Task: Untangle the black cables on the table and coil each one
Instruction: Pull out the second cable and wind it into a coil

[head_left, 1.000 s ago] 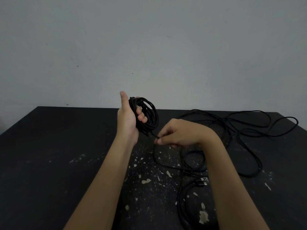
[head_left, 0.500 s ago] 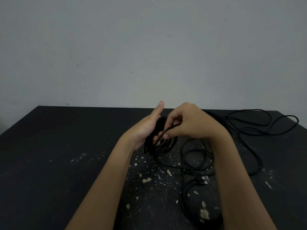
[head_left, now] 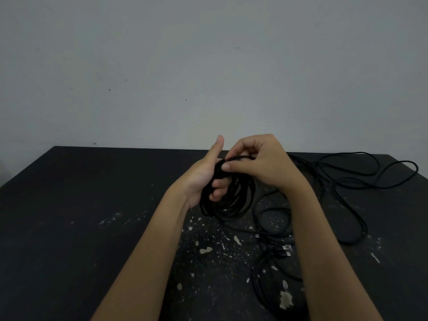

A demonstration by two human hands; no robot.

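at frame centre my left hand (head_left: pixel 201 181) grips one coil (head_left: pixel 234 202), fingers curled through its loops, while my right hand (head_left: pixel 264 165) pinches a strand at its top; i judge this cable nearly wound. the other cables (head_left: pixel 323 179) lie loose and crossed on the table (head_left: pixel 92 216) at centre right, so most untangling is left.

You have open table (head_left: pixel 69 216) to the left of your left arm (head_left: pixel 143 262), out to the edge. To your right, loose cables (head_left: pixel 347 179) sprawl to the far corner, and plugs (head_left: pixel 281 250) lie by your right forearm (head_left: pixel 324 251). The wall (head_left: pixel 208 66) closes off the far edge.
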